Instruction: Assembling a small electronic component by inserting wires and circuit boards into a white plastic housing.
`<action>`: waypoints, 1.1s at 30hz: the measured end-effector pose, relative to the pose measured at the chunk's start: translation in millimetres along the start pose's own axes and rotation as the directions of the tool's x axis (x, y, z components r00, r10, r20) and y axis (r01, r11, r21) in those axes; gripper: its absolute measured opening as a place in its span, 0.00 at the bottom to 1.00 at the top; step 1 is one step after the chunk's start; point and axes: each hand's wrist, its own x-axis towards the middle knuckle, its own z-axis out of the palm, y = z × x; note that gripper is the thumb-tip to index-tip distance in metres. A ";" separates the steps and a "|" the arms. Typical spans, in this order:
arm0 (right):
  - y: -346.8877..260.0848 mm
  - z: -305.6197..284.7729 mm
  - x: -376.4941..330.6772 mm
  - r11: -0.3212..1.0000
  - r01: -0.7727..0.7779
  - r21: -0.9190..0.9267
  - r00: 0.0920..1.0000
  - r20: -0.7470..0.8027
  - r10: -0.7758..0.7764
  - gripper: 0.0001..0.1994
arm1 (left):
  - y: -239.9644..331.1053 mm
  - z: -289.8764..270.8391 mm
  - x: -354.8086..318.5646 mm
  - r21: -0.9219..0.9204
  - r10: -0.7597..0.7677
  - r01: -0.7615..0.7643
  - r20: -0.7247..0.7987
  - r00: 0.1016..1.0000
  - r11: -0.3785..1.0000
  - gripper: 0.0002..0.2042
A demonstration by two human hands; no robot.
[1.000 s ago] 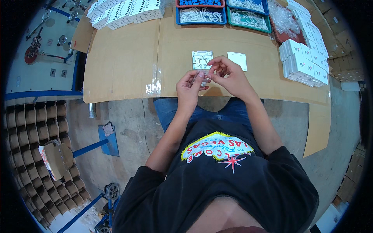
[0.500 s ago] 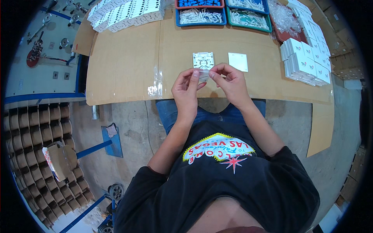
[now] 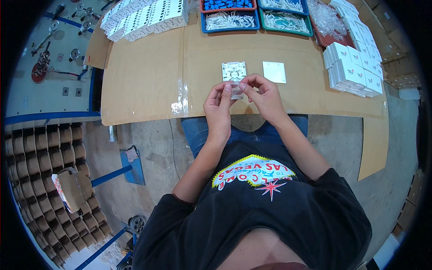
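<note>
My left hand (image 3: 219, 104) and my right hand (image 3: 265, 96) meet above the near edge of the cardboard-covered table (image 3: 148, 72). Between their fingertips they pinch a small clear plastic bag (image 3: 236, 89). Just beyond the fingers a white square base part (image 3: 234, 71) with moulded detail lies flat on the cardboard. To its right rests a plain white square cover plate (image 3: 274, 72). What is inside the little bag cannot be made out.
Trays of small parts line the table's far edge: a blue one (image 3: 230, 21), a green one (image 3: 285, 20), a red one (image 3: 227, 4). White boxes are stacked at the right (image 3: 353, 69) and far left (image 3: 144, 18). Cardboard tubes (image 3: 40, 162) fill a rack on the left.
Both hands stayed together over the table's near edge, shifting slightly away from my body while working the small clear bag between the fingertips.
</note>
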 end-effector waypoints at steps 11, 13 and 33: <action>3.9 -1.9 1.4 1.000 -0.003 0.030 1.000 0.011 0.002 0.07 | -1.4 -2.8 0.7 0.096 0.040 -0.038 -0.027 0.999 0.995 0.09; 4.4 -1.6 1.4 0.999 0.006 0.040 1.000 0.021 -0.007 0.07 | -2.6 -2.7 0.7 0.088 0.050 -0.047 -0.030 0.998 0.995 0.09; 2.3 0.1 -1.8 0.997 0.035 0.070 0.998 0.056 -0.039 0.04 | -7.9 -5.3 1.3 0.080 0.115 -0.118 0.036 0.993 0.990 0.08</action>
